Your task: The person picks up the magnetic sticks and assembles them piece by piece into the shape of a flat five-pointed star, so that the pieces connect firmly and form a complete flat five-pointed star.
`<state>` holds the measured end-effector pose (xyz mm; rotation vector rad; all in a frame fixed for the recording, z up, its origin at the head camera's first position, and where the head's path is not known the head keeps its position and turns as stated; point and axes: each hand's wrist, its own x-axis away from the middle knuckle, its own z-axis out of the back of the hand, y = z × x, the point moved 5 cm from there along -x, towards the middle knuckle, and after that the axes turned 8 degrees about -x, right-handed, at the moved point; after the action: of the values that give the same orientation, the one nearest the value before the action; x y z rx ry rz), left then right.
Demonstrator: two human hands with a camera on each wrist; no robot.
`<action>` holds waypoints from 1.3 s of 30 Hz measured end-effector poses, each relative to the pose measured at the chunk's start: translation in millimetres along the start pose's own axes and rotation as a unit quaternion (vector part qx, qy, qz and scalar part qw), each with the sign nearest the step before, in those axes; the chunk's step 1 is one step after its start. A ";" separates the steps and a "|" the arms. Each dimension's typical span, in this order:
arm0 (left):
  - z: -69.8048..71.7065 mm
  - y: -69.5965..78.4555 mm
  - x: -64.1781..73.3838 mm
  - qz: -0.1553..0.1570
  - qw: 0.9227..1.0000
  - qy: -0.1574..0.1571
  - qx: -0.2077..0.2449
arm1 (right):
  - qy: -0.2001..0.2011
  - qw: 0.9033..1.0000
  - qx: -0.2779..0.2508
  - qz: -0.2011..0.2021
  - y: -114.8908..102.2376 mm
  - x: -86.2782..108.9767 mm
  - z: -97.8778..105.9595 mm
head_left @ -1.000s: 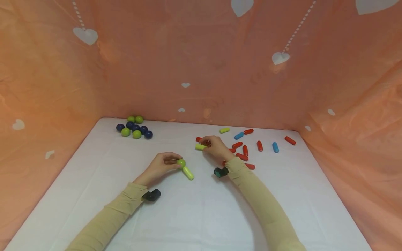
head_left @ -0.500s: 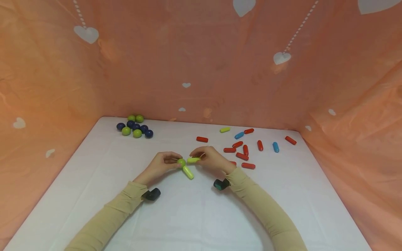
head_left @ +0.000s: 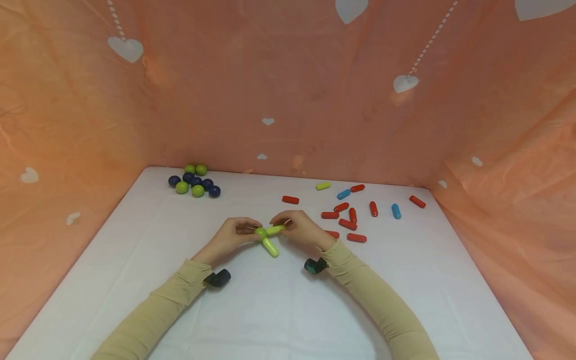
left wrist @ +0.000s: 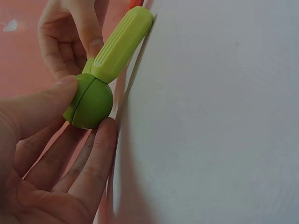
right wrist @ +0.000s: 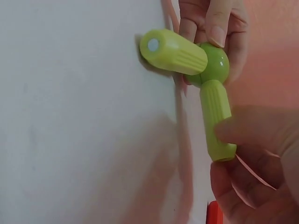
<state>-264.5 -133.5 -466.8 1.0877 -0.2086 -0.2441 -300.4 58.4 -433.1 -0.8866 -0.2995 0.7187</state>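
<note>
Between thumb and fingers my left hand point(head_left: 230, 238) pinches a green ball point(left wrist: 93, 103). One yellow-green rod point(right wrist: 173, 52) sticks out from that ball, its free end toward me and showing a pale round disc in the right wrist view. A second yellow-green rod point(right wrist: 217, 119) is pinched by my right hand point(head_left: 303, 230), and its tip touches the ball. The two rods stand at an angle to each other. In the left wrist view most of the second rod is hidden behind the first.
Several dark blue balls point(head_left: 214, 191) and green balls point(head_left: 198, 190) cluster at the back left. Several red rods point(head_left: 348, 224), blue rods point(head_left: 396, 211) and a yellow-green rod point(head_left: 323, 186) lie at the right. A patterned orange cloth point(head_left: 288, 100) hangs around the white table point(head_left: 279, 310).
My right hand has carried the second yellow-green rod left and toward me, from among the red rods to the green ball, where it now touches. The left hand has stayed in place.
</note>
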 end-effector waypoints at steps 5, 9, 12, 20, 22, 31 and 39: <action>-1.0 0.6 0.3 0.000 1.000 -0.001 -0.001 | 0.008 1.000 -0.007 -0.005 1.3 0.3 0.2; -1.9 1.0 0.2 -0.001 1.000 0.000 -0.004 | 0.011 1.000 -0.009 -0.006 2.4 0.6 0.1; -2.2 1.7 -0.2 -0.001 1.000 -0.001 -0.006 | 0.014 1.000 -0.013 -0.006 3.1 0.4 0.4; -2.2 3.9 -1.1 -0.003 1.000 -0.002 -0.005 | 0.030 0.998 -0.048 -0.026 9.0 3.2 2.6; -2.0 4.0 -1.2 -0.003 1.000 -0.001 -0.004 | 0.046 0.997 -0.059 -0.030 10.0 5.9 5.4; 1.7 1.1 -0.3 0.011 1.000 0.008 -0.022 | 0.061 0.995 -0.072 -0.036 8.3 23.8 8.8; 0.1 2.3 -0.9 0.014 1.000 0.005 -0.018 | -0.008 0.996 -0.080 -0.042 7.6 34.3 -16.7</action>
<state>-265.3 -132.3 -464.8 1.0499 -0.2091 -0.2164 -270.2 75.0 -451.0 -1.0140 -0.4099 0.6295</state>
